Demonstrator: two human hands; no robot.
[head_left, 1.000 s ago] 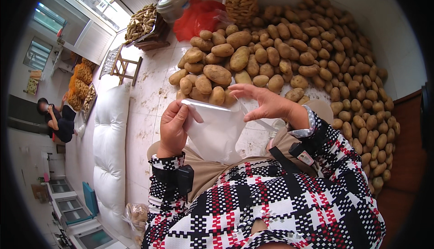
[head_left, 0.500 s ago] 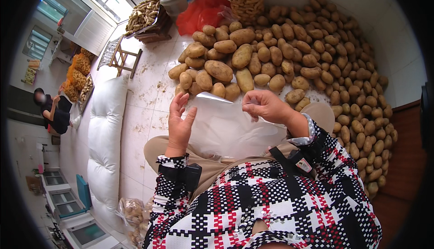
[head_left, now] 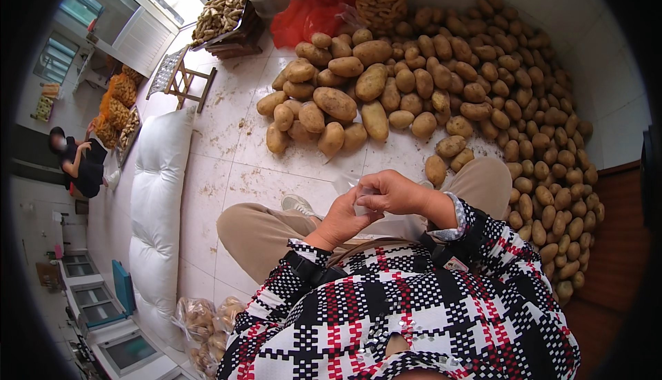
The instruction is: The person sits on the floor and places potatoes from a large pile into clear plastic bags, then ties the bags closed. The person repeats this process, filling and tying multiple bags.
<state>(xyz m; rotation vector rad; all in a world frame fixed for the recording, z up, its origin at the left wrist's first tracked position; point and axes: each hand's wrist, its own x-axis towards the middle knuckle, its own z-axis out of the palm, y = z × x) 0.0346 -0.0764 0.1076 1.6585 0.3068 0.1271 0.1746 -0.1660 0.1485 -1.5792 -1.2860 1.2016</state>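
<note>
My left hand [head_left: 342, 218] and my right hand [head_left: 394, 192] meet in front of my lap, fingers pressed together on a clear plastic bag [head_left: 400, 227]. Thin, crumpled film shows between the fingertips, while its lower part lies between my knees, partly hidden by my hands and sleeves. Just past the hands, a heap of potatoes [head_left: 336, 103] spreads over the tiled floor, large ones at its near left edge. A few loose potatoes [head_left: 435, 170] rest close to my right knee.
A long white cushion [head_left: 162, 194] lies to the left, with bagged potatoes [head_left: 200, 328] near its lower end. Beyond are a small wooden stool [head_left: 185, 83], a red mesh bag [head_left: 310, 16] and a crate of root vegetables [head_left: 219, 18]. A person [head_left: 81, 163] sits at the far left.
My hands have come together and lower, toward my body. The bag, spread wide between them before, is now bunched and mostly covered, so my left shoe shows.
</note>
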